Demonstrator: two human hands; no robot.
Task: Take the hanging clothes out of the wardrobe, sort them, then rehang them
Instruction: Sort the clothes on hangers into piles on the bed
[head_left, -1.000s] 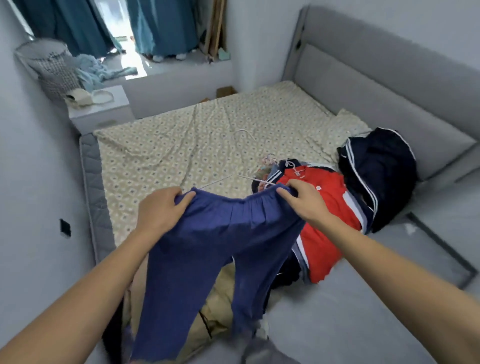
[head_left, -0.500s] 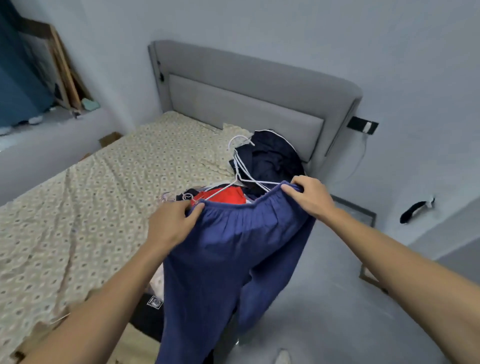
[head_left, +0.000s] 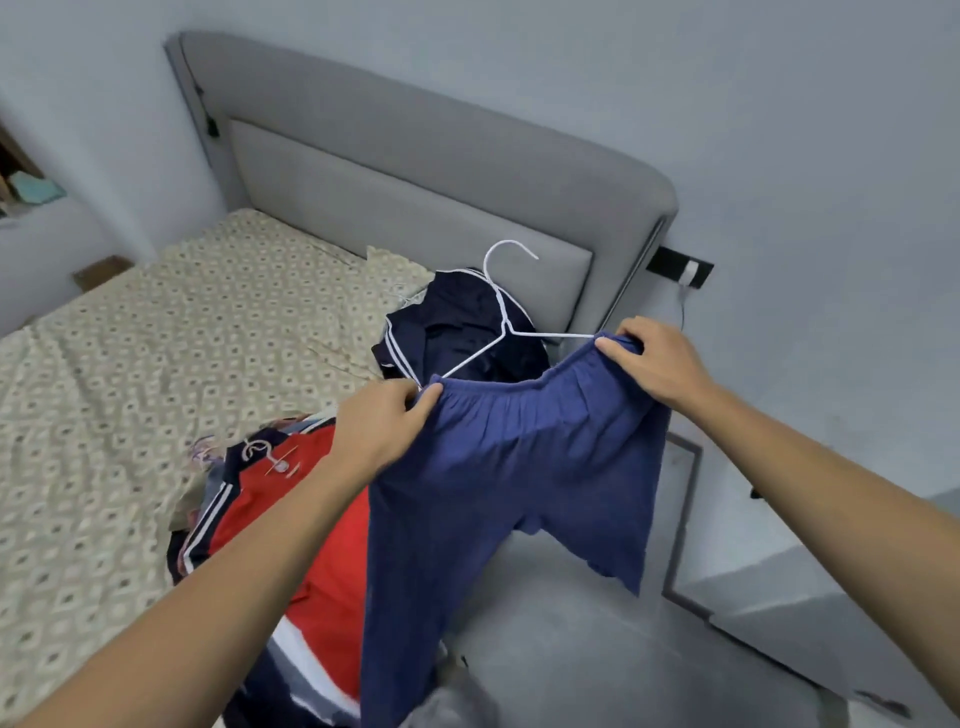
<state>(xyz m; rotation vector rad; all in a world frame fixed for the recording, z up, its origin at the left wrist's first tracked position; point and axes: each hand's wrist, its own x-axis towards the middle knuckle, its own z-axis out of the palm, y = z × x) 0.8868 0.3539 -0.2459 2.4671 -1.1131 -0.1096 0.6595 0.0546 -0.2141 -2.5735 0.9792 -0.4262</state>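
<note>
Head view showed the left hand (head_left: 387, 427) and right hand (head_left: 655, 362) each pinching an end of the trousers' (head_left: 511, 488) waistband, with the hanger (head_left: 511, 332) rising between them above the bed (head_left: 156, 364). To do the step well, the person likely needed to keep the waistband taut and level so the trousers hung evenly.
</note>
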